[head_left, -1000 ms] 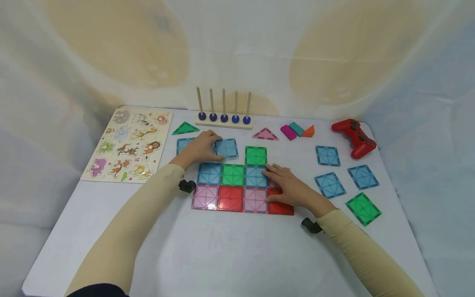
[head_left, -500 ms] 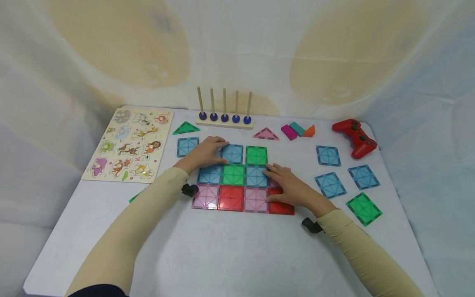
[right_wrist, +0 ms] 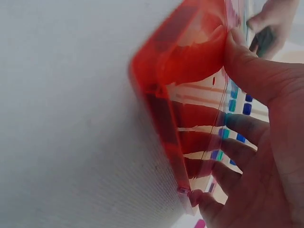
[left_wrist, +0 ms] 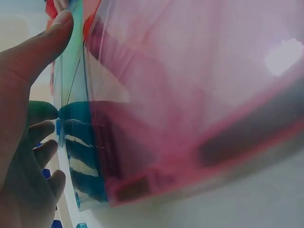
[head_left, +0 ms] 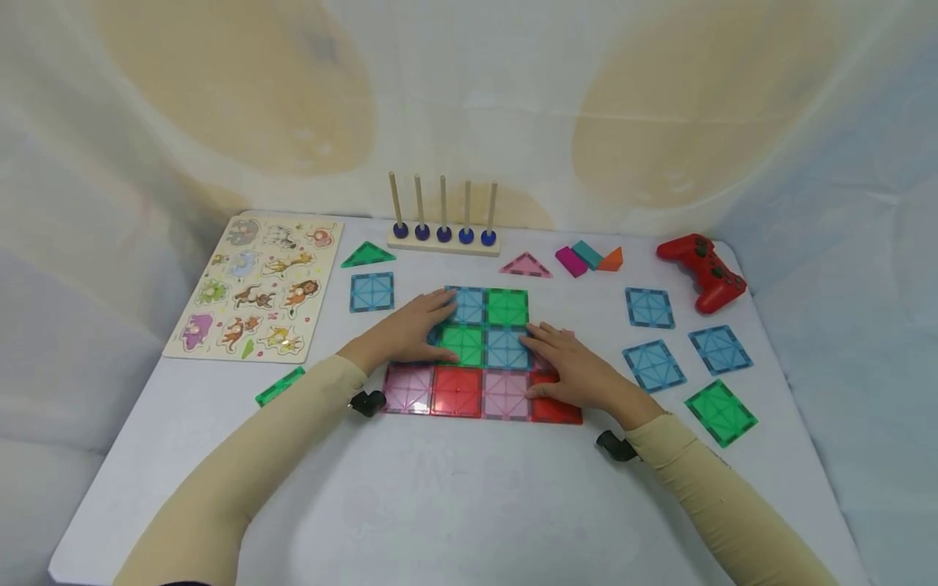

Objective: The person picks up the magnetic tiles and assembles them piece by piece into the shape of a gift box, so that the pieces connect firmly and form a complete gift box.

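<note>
Translucent square magnetic tiles lie edge to edge on the table. Pink and red tiles (head_left: 458, 391) form the near row, blue and green tiles (head_left: 506, 347) the middle one. Behind them a blue tile (head_left: 470, 306) sits beside a green tile (head_left: 507, 307). My left hand (head_left: 410, 332) lies over the left end of the middle row, thumb at the middle green tile, fingertips at the back blue tile. With fingers spread, my right hand (head_left: 575, 366) rests on the right end, touching the red end tile (right_wrist: 194, 61) and partly covering a pink one behind it.
Loose blue tiles (head_left: 649, 308) and a green tile (head_left: 721, 413) lie right, near a red game controller (head_left: 702, 273). An animal puzzle board (head_left: 252, 286) is left. Behind stand a peg stacker (head_left: 444, 236), triangle tiles (head_left: 368, 254) and small coloured blocks (head_left: 586, 255).
My left hand has slid the back blue tile rightward until it meets the green tile, then shifted right and nearer over the middle row. My right hand has stayed put.
</note>
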### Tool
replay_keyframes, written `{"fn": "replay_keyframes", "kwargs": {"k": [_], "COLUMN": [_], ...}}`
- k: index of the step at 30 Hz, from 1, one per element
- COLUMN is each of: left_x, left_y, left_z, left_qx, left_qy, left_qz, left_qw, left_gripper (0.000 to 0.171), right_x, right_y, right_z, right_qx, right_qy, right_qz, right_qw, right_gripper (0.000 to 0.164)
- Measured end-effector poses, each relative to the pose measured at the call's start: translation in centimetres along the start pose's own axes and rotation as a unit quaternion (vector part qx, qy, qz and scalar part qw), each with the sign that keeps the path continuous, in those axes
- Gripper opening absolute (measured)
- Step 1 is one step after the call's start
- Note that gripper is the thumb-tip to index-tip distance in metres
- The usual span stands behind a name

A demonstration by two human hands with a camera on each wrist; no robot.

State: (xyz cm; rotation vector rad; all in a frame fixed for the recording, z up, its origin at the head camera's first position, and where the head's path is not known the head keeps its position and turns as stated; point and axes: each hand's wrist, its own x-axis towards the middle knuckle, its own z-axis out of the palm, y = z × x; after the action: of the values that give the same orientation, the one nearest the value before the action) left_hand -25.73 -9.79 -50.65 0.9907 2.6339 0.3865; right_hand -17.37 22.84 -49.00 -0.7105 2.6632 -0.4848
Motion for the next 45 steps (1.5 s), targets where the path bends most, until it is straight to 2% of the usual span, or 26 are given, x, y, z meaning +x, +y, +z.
{"fn": "replay_keyframes", "kwargs": {"k": [3, 11, 19, 24, 30, 39, 45], "left_x": [-0.8, -2.2, -2.6, -2.6, -2.6, -2.7, -2.9], "left_y": [0.4, 0.2, -0.1, -0.2, -0.4, -0.4, -0.3], "left_z": [0.2, 0.3, 0.4, 0.5, 0.2, 0.1, 0.1], "left_qx": [-0.006, -0.024, -0.059, -0.066, -0.069, -0.075, -0.081], "left_qy": [-0.005, -0.013, -0.018, -0.021, -0.015, -0.015, -0.019], "left_qz": [0.005, -0.021, -0.019, -0.017, -0.011, -0.009, -0.016], "left_qw": [1.0000, 0.9994, 0.9979, 0.9974, 0.9974, 0.9970, 0.9964], "left_gripper": [0.110, 0.107, 0.108, 0.108, 0.107, 0.106, 0.106], "right_x": [0.3, 1.7, 2.0, 0.5, -2.1, -7.0, -8.6], "right_y": [0.2, 1.0, 1.3, 1.8, 3.6, 6.7, 7.7], "right_z": [-0.2, -1.0, -1.3, -1.7, -2.6, -3.5, -3.2], "right_qx": [-0.014, -0.013, 0.012, 0.034, 0.010, -0.018, -0.021], "right_qy": [0.004, -0.002, -0.013, 0.006, 0.047, 0.073, 0.073], "right_qz": [-0.002, 0.007, 0.021, 0.046, 0.099, 0.219, 0.270], "right_qw": [1.000, 1.000, 1.000, 0.998, 0.994, 0.973, 0.960], "right_gripper": [0.095, 0.094, 0.093, 0.091, 0.087, 0.095, 0.106]}}
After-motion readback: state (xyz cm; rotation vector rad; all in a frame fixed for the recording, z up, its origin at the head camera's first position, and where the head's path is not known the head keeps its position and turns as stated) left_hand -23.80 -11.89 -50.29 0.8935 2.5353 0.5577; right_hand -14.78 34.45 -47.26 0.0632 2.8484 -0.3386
